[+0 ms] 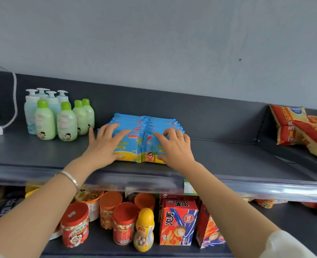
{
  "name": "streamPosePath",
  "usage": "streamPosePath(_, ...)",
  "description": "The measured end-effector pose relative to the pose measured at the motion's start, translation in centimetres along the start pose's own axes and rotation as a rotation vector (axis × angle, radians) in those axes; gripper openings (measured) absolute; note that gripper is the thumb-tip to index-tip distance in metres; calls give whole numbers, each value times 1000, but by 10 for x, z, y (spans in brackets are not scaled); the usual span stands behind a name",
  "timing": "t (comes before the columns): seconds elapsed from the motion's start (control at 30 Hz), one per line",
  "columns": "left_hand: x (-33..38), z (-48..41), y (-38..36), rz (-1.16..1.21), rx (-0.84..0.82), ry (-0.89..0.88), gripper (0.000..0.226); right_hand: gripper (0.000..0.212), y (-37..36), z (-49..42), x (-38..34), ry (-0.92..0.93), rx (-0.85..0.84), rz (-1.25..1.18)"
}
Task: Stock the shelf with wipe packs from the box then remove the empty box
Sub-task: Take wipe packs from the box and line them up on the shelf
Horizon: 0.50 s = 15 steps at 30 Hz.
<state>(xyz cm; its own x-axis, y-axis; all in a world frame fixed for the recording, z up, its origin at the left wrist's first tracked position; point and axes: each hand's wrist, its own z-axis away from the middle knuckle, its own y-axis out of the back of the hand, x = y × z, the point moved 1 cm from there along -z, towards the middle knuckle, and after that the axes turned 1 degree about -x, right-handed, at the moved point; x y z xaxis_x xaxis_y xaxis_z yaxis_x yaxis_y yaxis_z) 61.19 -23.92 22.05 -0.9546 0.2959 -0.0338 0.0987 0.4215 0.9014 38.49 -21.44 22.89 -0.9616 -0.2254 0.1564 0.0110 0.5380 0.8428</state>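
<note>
Two rows of blue and yellow wipe packs stand upright, side by side, on the dark grey top shelf, running from front to back. My left hand rests on the front of the left row with its fingers spread over the tops of the packs. My right hand lies on the front pack of the right row, fingers bent over its top edge. The box is not in view.
Green and pale blue lotion bottles stand left of the packs. Red and yellow snack bags lie at the far right of the shelf. Below it are red-lidded jars and red snack boxes. A price strip edges the shelf front.
</note>
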Motion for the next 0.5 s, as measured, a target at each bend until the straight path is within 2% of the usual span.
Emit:
streamPosePath(0.2, 3, -1, -10, -56, 89, -19, 86, 74, -7, -5, 0, -2, 13, 25)
streamPosePath(0.3, 1, 0, -12, -22, 92, -39, 84, 75, -9, -5, 1, 7, 24, 29)
streamPosePath(0.5, -5, 0, -17, 11, 207, -73, 85, 76, -4, 1, 4, 17, 45, 17)
